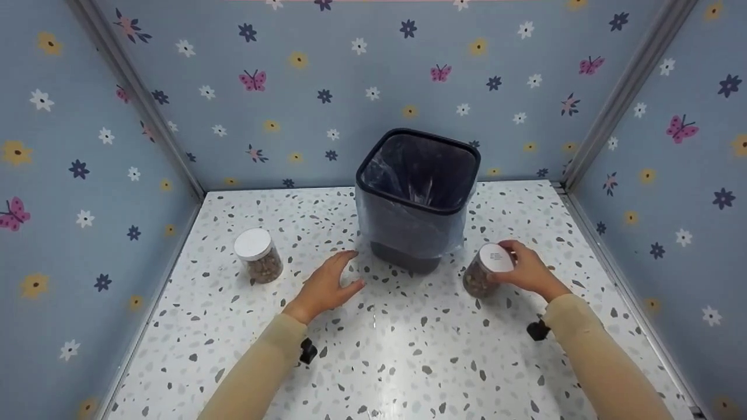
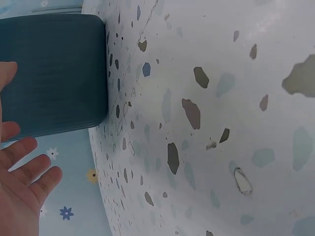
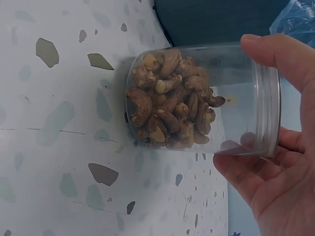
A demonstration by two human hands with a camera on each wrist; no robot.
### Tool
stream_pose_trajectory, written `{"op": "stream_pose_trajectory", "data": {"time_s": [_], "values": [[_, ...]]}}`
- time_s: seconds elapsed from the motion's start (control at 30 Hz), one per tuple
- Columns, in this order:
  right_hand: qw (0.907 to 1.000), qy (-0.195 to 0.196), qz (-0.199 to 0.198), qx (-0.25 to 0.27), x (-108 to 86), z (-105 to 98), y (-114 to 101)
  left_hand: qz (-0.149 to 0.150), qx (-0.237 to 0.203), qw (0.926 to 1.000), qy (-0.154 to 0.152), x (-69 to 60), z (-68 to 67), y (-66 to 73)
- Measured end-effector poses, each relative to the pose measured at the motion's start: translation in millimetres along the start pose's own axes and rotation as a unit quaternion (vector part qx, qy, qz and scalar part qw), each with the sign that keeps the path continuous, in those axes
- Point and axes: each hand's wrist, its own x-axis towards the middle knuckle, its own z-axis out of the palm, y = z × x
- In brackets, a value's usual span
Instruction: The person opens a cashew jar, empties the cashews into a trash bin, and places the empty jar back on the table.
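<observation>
My right hand (image 1: 528, 269) grips a clear jar (image 1: 480, 281) of cashews near its white lid, thumb on one side and fingers on the other. In the right wrist view the brown-skinned cashews (image 3: 172, 101) fill roughly the lower half of the jar. Its base is at the tabletop; I cannot tell whether it touches. My left hand (image 1: 325, 289) hovers over the table with fingers spread, holding nothing, left of a dark bin (image 1: 402, 259) lined with a clear plastic bag (image 1: 402, 224). A second white-lidded jar (image 1: 264, 265), with brown contents, stands farther left.
The bin stands at the back of the speckled white table (image 1: 385, 361), close to the flowered back wall (image 1: 280, 105). Similar panels rise on the left (image 1: 64, 192) and right (image 1: 683, 181). Inside the bin no contents can be made out.
</observation>
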Motion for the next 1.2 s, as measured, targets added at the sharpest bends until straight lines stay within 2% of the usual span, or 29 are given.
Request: {"op": "stream_pose_trajectory", "data": {"time_s": [0.27,0.5,0.67,0.9,1.2], "values": [[0.9999,-0.003,-0.010,0.007,0.4,3.4,-3.5,0.002,-0.026,0.9997,0.003,1.6,0.7,1.3],[0.9993,-0.011,-0.036,0.005,0.4,8.4,-6.1,-0.007,-0.038,0.9992,-0.013,0.6,2.3,2.7],[0.9991,-0.020,-0.035,0.013,-0.7,12.0,-8.3,-0.012,-0.051,0.9985,-0.017,0.5,4.5,2.5],[0.9973,-0.021,-0.069,0.010,-1.0,17.9,-12.1,-0.007,-0.064,0.9978,-0.020,1.1,5.8,2.8],[0.9961,-0.023,-0.083,0.021,-3.3,24.3,-14.5,-0.015,-0.090,0.9955,-0.027,1.1,5.4,6.8]]}}
